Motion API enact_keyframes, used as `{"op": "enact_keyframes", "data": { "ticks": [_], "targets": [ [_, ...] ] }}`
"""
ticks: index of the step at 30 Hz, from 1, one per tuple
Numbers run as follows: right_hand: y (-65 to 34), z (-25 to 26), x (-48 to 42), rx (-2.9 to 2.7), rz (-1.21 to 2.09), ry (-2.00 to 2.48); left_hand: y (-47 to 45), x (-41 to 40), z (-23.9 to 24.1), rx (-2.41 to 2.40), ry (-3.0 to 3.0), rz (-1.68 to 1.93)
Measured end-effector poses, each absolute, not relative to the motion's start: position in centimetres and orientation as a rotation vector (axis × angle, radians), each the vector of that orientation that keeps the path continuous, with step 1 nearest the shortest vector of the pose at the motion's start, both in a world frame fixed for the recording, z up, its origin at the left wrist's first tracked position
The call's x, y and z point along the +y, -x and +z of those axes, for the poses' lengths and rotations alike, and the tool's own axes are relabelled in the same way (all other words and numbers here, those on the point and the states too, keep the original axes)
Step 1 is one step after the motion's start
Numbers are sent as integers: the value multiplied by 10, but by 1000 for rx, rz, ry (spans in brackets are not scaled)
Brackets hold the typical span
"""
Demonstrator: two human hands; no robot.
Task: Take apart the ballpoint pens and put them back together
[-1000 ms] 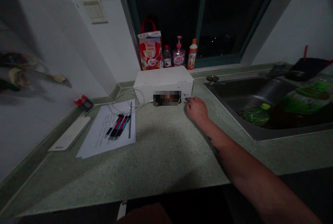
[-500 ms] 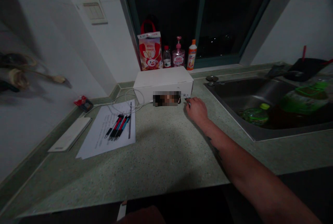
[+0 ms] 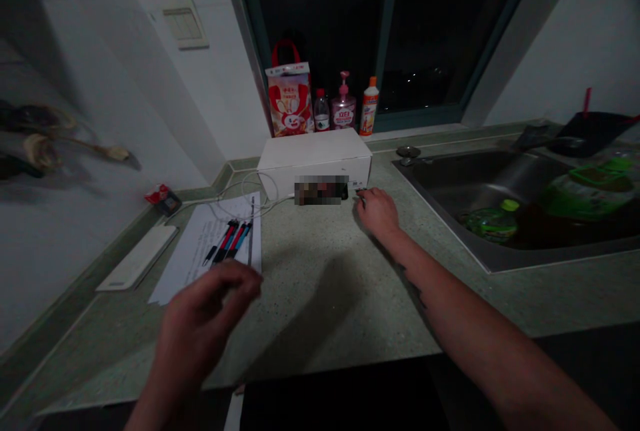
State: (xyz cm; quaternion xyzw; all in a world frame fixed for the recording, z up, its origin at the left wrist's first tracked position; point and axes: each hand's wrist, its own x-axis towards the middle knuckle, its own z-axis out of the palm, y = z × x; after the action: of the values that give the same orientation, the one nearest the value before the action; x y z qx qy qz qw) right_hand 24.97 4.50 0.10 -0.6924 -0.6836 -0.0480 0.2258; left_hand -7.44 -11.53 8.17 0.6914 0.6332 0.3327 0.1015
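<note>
My left hand [image 3: 200, 331] hovers above the green stone counter [image 3: 320, 297] at the lower left, blurred, with its fingers loosely bent and nothing in it. Its fingertips are just short of a sheet of paper [image 3: 195, 261] that carries several pens [image 3: 231, 241]. My right hand [image 3: 379, 213] rests on the counter with curled fingers, at the right front corner of a white box [image 3: 315, 154]. A small dark thing [image 3: 361, 191] lies at its fingertips; whether the hand grips it is hidden. A dark device [image 3: 320, 189] leans against the box front.
A white cable [image 3: 250, 192] loops from the box over the paper. A flat white bar [image 3: 137, 264] and a red packet [image 3: 161, 199] lie by the left wall. A red bag [image 3: 290, 104] and bottles [image 3: 344, 109] stand on the sill. The sink [image 3: 450, 177] at right holds green bottles [image 3: 493, 221].
My left hand has come up into view from the lower left, toward the paper and pens. My right hand has stayed by the box corner.
</note>
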Motion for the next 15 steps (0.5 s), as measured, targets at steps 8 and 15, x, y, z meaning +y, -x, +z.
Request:
{"op": "enact_keyframes", "data": {
  "ticks": [8,15],
  "targets": [
    [-250,0,46,-1885,-105,1900,109,-30,32,2398,-2252,0],
    [-251,-4,48,-1886,-115,1874,106,-31,24,2465,-2234,-127]
  ]
}}
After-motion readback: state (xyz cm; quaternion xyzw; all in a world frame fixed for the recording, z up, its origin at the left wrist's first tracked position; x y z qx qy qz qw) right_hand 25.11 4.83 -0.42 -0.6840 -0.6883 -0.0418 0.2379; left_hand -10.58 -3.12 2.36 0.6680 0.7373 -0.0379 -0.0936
